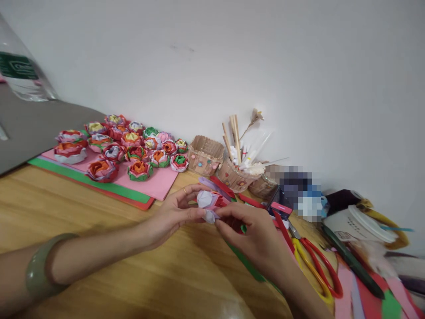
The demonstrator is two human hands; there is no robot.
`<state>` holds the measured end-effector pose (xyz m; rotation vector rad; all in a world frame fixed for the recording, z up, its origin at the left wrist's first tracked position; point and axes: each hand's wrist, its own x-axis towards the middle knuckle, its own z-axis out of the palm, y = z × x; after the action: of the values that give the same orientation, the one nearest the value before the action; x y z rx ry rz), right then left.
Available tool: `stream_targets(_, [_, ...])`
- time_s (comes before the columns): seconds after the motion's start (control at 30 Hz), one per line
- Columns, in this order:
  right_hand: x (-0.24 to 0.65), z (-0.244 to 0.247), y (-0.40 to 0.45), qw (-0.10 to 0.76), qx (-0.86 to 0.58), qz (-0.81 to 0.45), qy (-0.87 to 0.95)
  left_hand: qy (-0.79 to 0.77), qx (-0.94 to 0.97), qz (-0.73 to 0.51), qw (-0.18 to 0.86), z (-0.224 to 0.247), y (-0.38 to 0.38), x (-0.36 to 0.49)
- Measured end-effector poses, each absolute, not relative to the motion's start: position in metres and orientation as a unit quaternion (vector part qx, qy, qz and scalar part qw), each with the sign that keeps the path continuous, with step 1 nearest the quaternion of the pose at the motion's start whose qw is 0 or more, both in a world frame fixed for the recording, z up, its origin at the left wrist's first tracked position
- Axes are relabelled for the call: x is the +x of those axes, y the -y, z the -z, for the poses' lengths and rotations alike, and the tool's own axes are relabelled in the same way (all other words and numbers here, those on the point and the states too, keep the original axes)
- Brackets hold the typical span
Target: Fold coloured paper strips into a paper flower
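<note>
Between my two hands, above the wooden table, is a small paper flower (215, 201) with white, pink and red petals. My left hand (181, 208) grips it from the left, thumb on a white petal at the lower edge. On the other side my right hand (247, 221) pinches the lower right of the flower with thumb and forefinger. Its other fingers are curled and partly hide the flower. A bit of green paper (243, 228) shows at the curled right fingers. Behind the left hand, finished paper flowers (136, 153) in many colours sit in rows on pink paper (162, 179).
Small decorated baskets (206, 155) stand by the wall, one with sticks and swabs. To the right lie scissors (318, 266) with red and yellow handles, a dark green capped tool (352, 261), paper strips (368, 292) and a white lidded tub (360, 223). A water bottle (23, 66) stands far left.
</note>
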<state>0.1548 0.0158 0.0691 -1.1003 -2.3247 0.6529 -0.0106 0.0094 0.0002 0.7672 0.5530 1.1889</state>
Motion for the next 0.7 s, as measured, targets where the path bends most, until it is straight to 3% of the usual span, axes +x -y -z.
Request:
stream_targets(0.23, [0.152, -0.054, -0.008, 0.297, -0.374, 0.056, 0.877, -0.262, 0.332, -0.548, 0.722, 0.000, -0.010, -0.010])
stream_targets(0.47, [0.151, -0.049, -0.006, 0.319, -0.358, 0.088, 0.873, -0.266, 0.330, -0.556, 0.715, 0.000, -0.010, -0.010])
stream_targets(0.57, [0.151, -0.054, -0.007, 0.329, -0.371, 0.014, 0.869, -0.267, 0.340, -0.555, 0.710, 0.000, -0.010, -0.011])
stream_targets(0.7, [0.154, -0.066, -0.013, 0.289, -0.410, -0.242, 0.831, -0.276, 0.349, -0.560, 0.698, 0.001, -0.009, -0.011])
